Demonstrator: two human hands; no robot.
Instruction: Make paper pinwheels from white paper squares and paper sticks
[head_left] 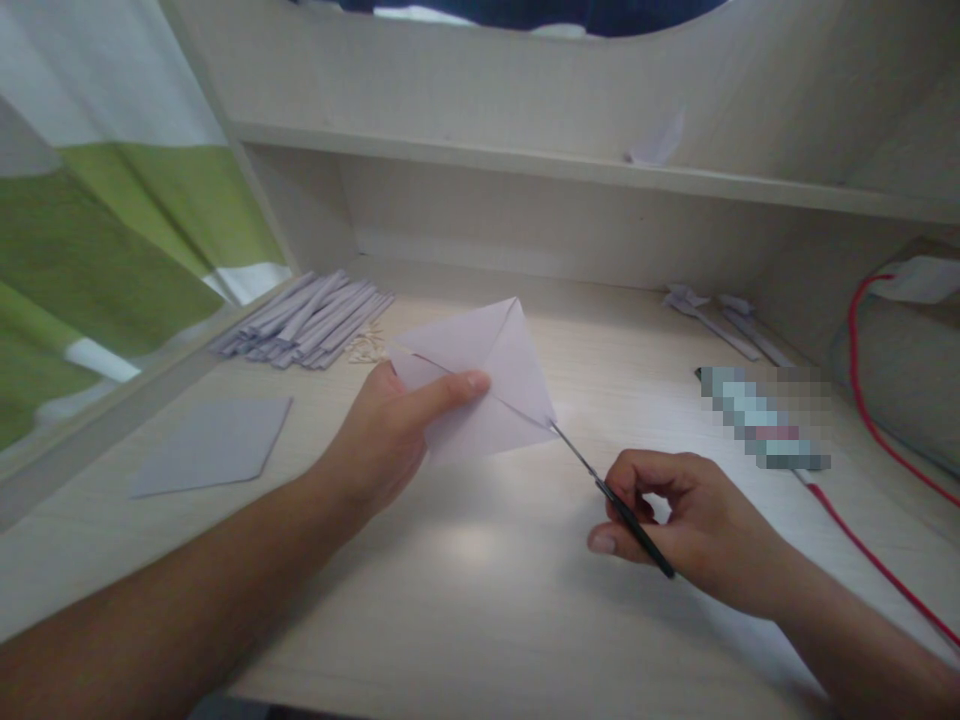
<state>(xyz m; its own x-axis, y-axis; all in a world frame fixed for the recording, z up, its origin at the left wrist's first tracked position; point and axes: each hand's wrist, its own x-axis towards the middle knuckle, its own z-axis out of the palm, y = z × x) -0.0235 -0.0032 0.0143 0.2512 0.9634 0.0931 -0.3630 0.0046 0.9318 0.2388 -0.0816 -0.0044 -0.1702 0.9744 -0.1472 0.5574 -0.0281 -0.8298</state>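
My left hand (pixel 405 420) pinches a white sheet of paper (pixel 480 345) with crease lines across it, thumb on top. The sheet is tilted and raised over the desk. In my right hand (pixel 675 510) is a pair of scissors (pixel 637 525) with black handles, fingers closed on the grips. The metal blades point up and to the left. Their tips meet the paper's right corner; whether they are cutting into it I cannot tell. Left of my left hand, a stack of white paper (pixel 214 447) lies flat on the desk.
A pile of narrow folded paper strips (pixel 307 320) lies at the back left, beside small tan pieces (pixel 366 345). Paper strips with crumpled ends (pixel 720 325) lie at the back right. A blurred-out phone-like object (pixel 765 420) has a red cable (pixel 877 560). A shelf (pixel 525 160) spans the back.
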